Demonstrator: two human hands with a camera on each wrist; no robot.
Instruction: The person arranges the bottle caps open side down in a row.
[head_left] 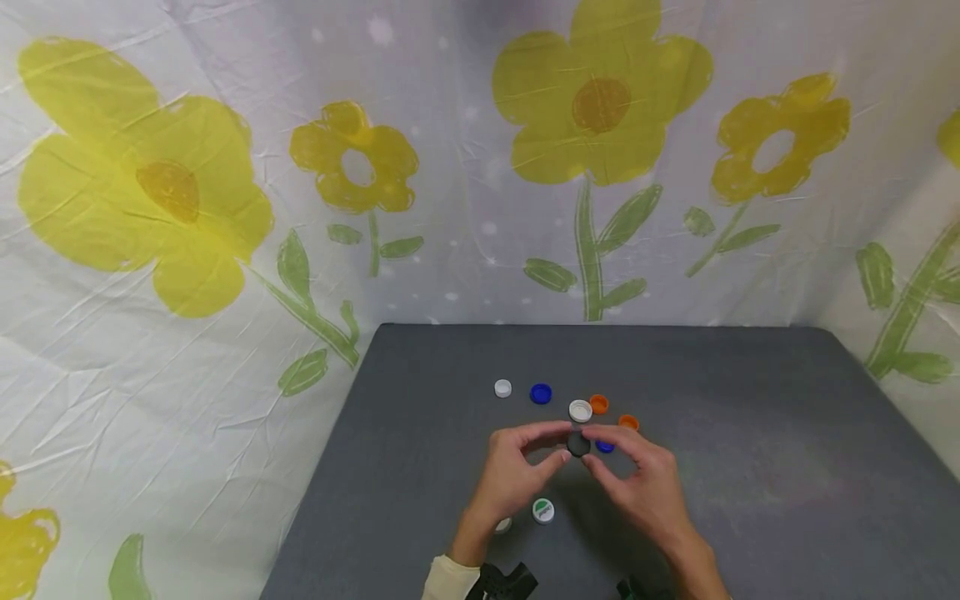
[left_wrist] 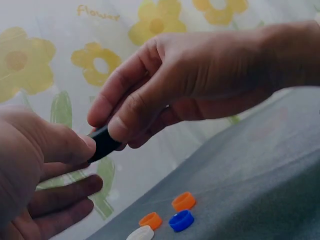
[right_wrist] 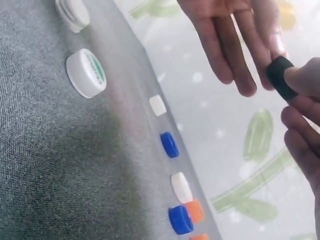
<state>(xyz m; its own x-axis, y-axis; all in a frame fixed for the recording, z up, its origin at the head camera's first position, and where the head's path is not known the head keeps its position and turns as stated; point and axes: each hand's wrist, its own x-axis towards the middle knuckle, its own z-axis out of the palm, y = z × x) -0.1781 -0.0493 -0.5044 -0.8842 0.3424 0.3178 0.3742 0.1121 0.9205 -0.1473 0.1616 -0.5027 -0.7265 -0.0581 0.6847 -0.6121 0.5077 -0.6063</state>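
A small black bottle cap (head_left: 578,444) is held up between both hands, above the grey table. My left hand (head_left: 513,473) pinches its left side between thumb and forefinger, while my right hand (head_left: 647,479) pinches the right side. The left wrist view shows the black cap (left_wrist: 104,144) edge-on, with a thumb on it from each side. In the right wrist view the left hand's other fingers (right_wrist: 235,60) stretch out beside the cap (right_wrist: 281,77). Beyond the hands lie a white cap (head_left: 580,410), two orange caps (head_left: 598,404), and a blue cap (head_left: 605,447) partly hidden by the right fingers.
Farther left on the table (head_left: 420,433) lie a small white cap (head_left: 502,388) and another blue cap (head_left: 541,393). Nearer, a white cap with green print (head_left: 543,511) sits beside a whitish cap (head_left: 503,526) half covered by the left wrist. A flower-patterned cloth (head_left: 465,250) hangs behind.
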